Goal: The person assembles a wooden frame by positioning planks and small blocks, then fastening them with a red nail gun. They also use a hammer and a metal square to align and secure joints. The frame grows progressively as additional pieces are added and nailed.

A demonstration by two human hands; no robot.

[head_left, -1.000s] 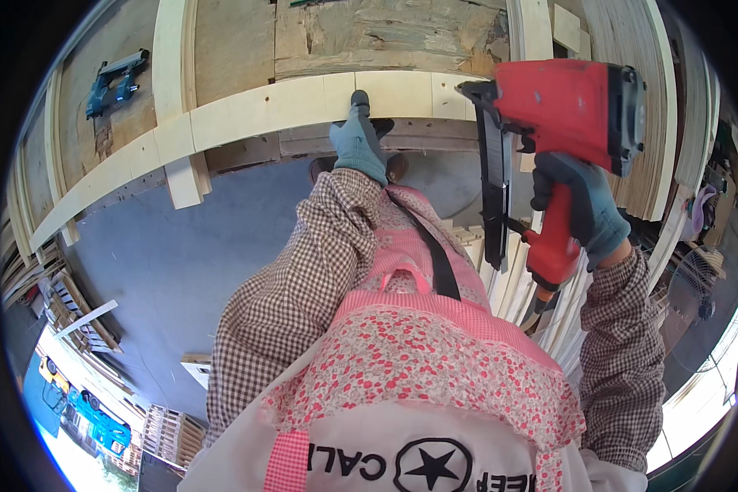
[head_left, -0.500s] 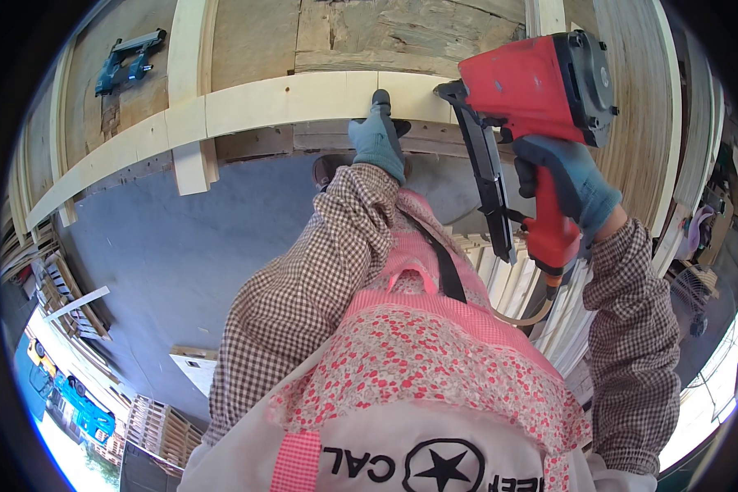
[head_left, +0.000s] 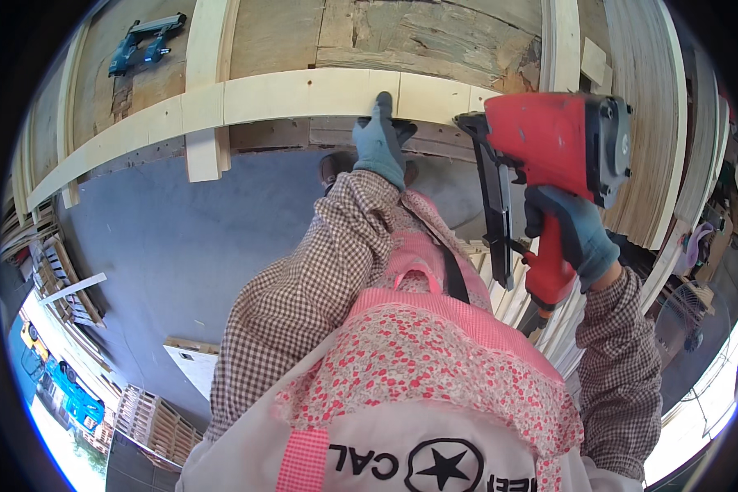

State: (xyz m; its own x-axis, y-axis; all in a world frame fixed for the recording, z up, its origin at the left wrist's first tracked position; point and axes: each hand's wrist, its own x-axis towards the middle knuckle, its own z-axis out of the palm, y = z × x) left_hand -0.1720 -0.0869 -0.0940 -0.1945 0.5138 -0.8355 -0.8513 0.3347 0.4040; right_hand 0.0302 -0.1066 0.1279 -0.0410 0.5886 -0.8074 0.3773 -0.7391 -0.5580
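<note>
My left hand, in a blue-grey glove with dark fingertips, grips the near edge of a long pale wooden plank. One digit lies along the top face; the rest are partly hidden at the edge. My right hand, gloved alike, is closed around the handle of a red and black nail gun. Its black nose is at the plank's near edge, right of my left hand; I cannot tell whether they touch. The long dark magazine slants toward me.
Crosswise timbers pass beneath the plank over a worn wooden worktop. A smaller teal nail gun lies at the far left. Stacked boards stand to the right. Pallets sit on the grey floor at lower left.
My right hand has drawn the red nail gun toward me and slightly right, its nose moving back from the plank's top to its near edge. My left hand keeps its place on the plank.
</note>
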